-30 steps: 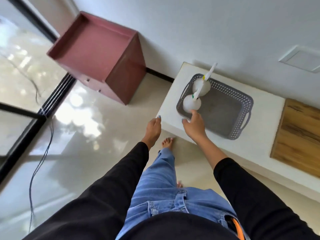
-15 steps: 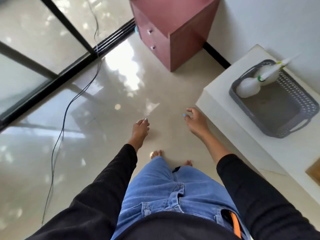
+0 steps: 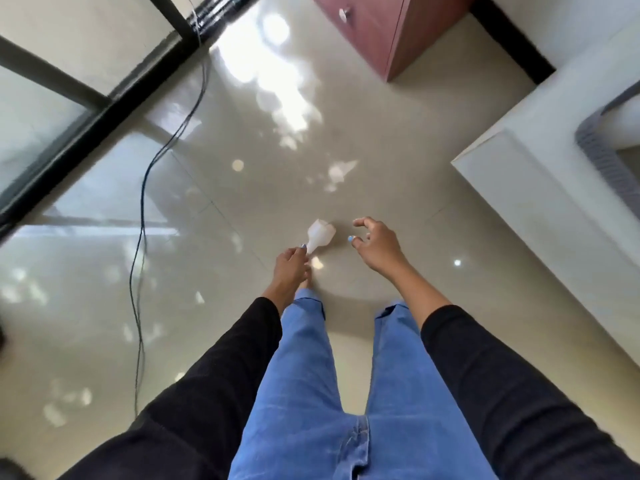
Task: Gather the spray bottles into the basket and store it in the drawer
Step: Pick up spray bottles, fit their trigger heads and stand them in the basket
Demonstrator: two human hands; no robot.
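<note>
Since half a second ago the view has turned away from the table (image 3: 540,188) toward the floor (image 3: 242,174), and the left hand (image 3: 289,268), which was empty, now pinches the neck of a white spray bottle (image 3: 320,235) at the centre of the view. The right hand (image 3: 377,245), just beside the bottle at 3 o'clock from it, is empty with curled, spread fingers. The grey basket (image 3: 599,147) stays on the table at 3 o'clock, and the red drawer cabinet (image 3: 377,26) is at 12 o'clock.

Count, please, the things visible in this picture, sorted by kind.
Spray bottle on the floor: 1
Basket, partly in view: 1
Red cabinet: 1
White table: 1
Black cable: 1
Total: 5
</note>
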